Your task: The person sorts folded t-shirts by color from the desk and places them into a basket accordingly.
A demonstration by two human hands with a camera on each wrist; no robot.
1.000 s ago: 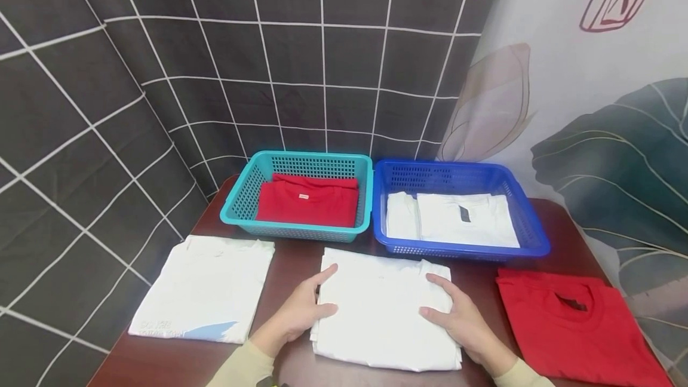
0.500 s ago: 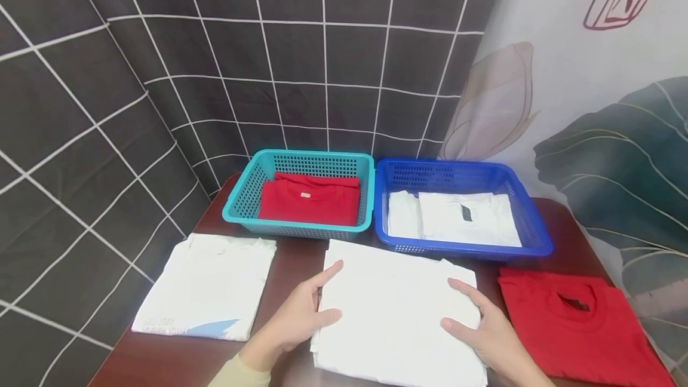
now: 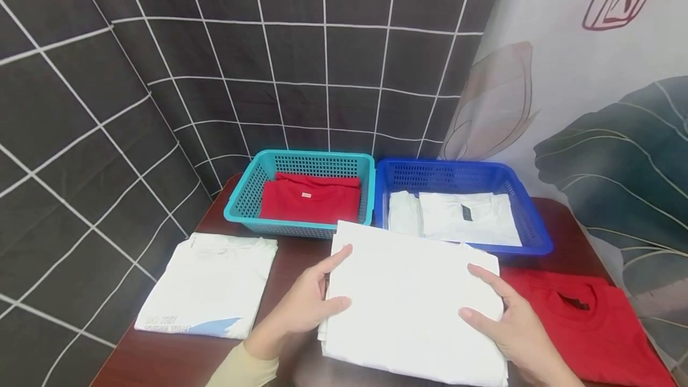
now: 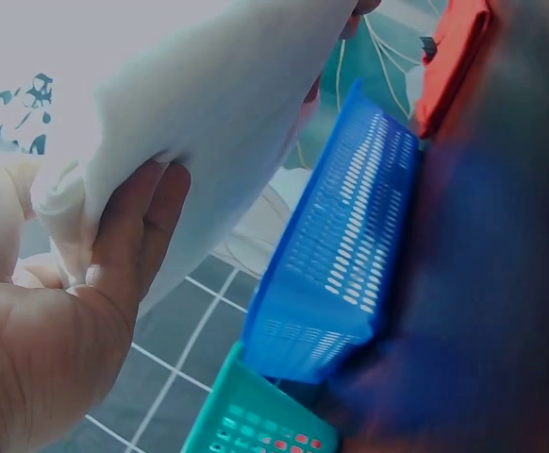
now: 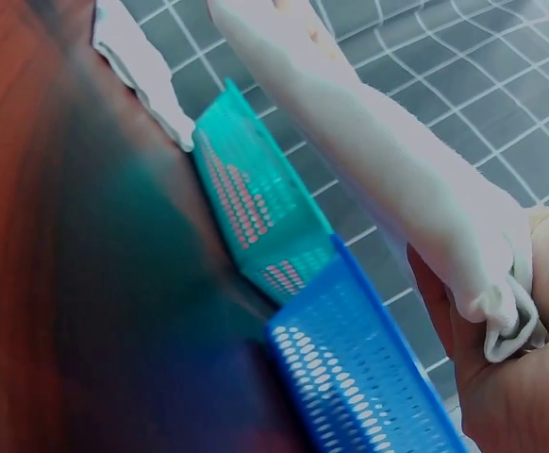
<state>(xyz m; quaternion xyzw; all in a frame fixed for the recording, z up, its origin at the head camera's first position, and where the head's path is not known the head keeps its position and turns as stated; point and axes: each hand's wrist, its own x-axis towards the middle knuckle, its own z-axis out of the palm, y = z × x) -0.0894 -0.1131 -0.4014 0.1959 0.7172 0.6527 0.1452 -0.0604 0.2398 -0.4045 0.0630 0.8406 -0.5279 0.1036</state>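
Note:
Both hands hold a folded white T-shirt (image 3: 414,297) in front of the two baskets. My left hand (image 3: 303,306) grips its left edge, thumb on top and fingers underneath. At the opposite edge my right hand (image 3: 513,324) pinches the cloth the same way. In the wrist views the shirt (image 4: 208,104) is raised off the table, its layers bunched at the grip (image 5: 501,302). Just beyond it stands a blue basket (image 3: 532,220) with folded white shirts (image 3: 467,226) inside; the held shirt's far edge overlaps its front rim in the head view.
A teal basket (image 3: 244,190) with folded red shirts (image 3: 317,202) adjoins the blue one on the left. Another white shirt (image 3: 206,285) with a blue print lies folded on the table's left side. A folded red shirt (image 3: 586,327) lies at the right. Behind hangs a dark grid-patterned cloth (image 3: 301,52).
The hands have lifted the white T-shirt off the table and carried it up and to the right, nearer the blue basket. The other shirts and the baskets stay in place.

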